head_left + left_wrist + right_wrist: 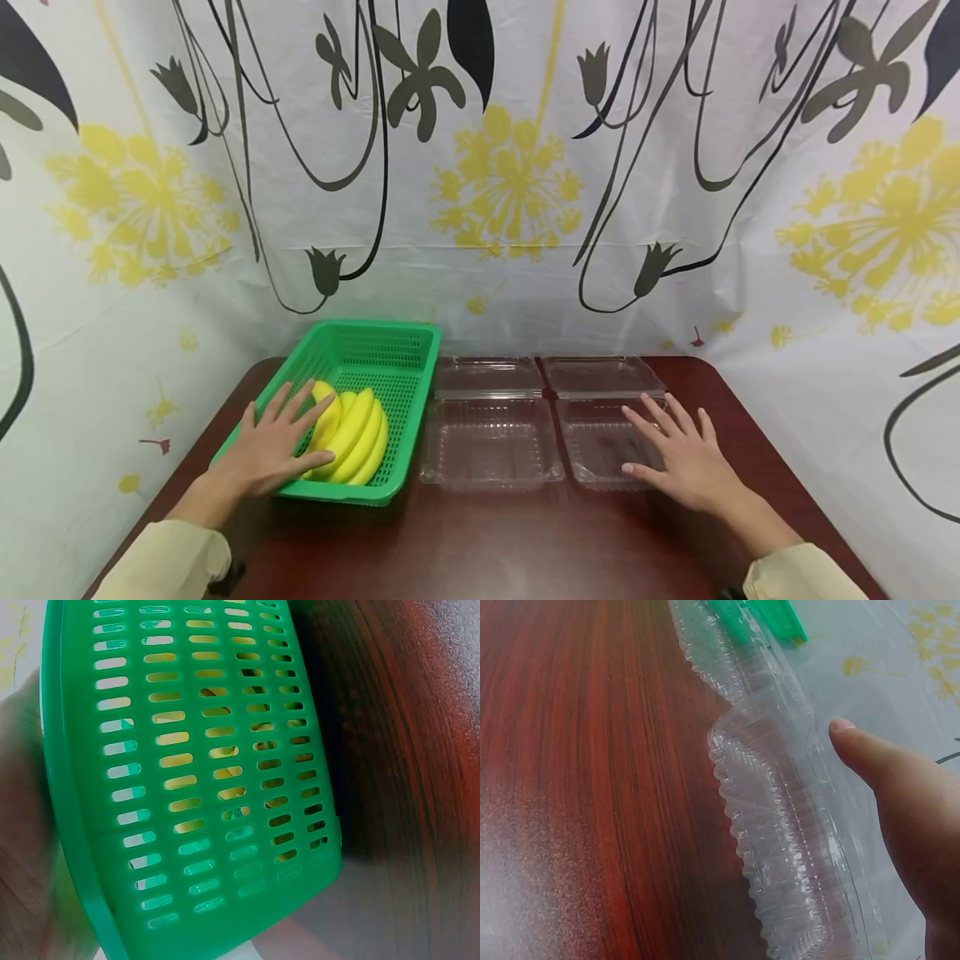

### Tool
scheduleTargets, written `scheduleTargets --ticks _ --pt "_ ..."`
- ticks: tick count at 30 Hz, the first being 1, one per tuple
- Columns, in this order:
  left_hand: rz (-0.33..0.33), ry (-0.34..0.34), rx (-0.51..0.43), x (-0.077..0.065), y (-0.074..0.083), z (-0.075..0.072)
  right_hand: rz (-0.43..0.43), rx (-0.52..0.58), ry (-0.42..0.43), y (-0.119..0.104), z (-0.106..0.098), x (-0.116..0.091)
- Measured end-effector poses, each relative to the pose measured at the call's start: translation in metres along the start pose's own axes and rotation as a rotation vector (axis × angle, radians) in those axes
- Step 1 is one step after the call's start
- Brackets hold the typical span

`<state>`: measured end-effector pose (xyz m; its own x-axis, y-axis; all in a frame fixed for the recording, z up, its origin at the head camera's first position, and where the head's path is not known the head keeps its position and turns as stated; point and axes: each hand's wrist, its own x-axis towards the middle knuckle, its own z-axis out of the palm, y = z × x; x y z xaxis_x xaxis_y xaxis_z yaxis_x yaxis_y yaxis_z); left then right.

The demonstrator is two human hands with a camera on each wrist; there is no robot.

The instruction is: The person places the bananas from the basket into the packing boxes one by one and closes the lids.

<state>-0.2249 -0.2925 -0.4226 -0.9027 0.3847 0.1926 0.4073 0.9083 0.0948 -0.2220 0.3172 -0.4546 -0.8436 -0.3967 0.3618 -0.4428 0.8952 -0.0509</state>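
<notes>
A bunch of yellow bananas [358, 437] lies in the near half of a green plastic basket [408, 417]. My left hand [273, 442], fingers spread, is over the basket's near left part and overlaps the bananas in the head view. Through the slots of the basket wall [187, 761], yellow shows in the left wrist view. My right hand [686, 462] is spread over the right side of a clear plastic clamshell box [600, 442], holding nothing. The thumb [877, 761] points toward that box in the right wrist view.
Another clear clamshell box [491, 442] stands between the basket and the right-hand box, both with lids folded back. All rest on a dark red-brown wooden table [480, 542]. A white cloth with flower patterns [510, 292] hangs behind and at both sides.
</notes>
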Motion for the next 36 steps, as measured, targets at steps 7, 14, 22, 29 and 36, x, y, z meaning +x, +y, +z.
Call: scheduleTargets --ticks 7,14,22,29,36 --pt "0.01 0.037 0.009 -0.001 0.0 0.0 -0.008 0.009 0.0 -0.004 0.0 0.004" --pt "0.023 0.06 -0.021 0.001 0.001 -0.002 0.007 0.041 0.015 -0.01 0.003 0.01" --pt "0.014 0.073 -0.025 0.004 -0.002 -0.005 0.027 0.09 0.027 -0.018 0.012 0.019" --pt "0.009 0.052 -0.025 0.005 -0.003 -0.009 0.066 0.196 0.016 -0.024 0.015 0.024" --pt "0.007 0.058 -0.116 0.011 -0.004 -0.009 0.158 0.327 -0.005 -0.037 0.017 0.03"
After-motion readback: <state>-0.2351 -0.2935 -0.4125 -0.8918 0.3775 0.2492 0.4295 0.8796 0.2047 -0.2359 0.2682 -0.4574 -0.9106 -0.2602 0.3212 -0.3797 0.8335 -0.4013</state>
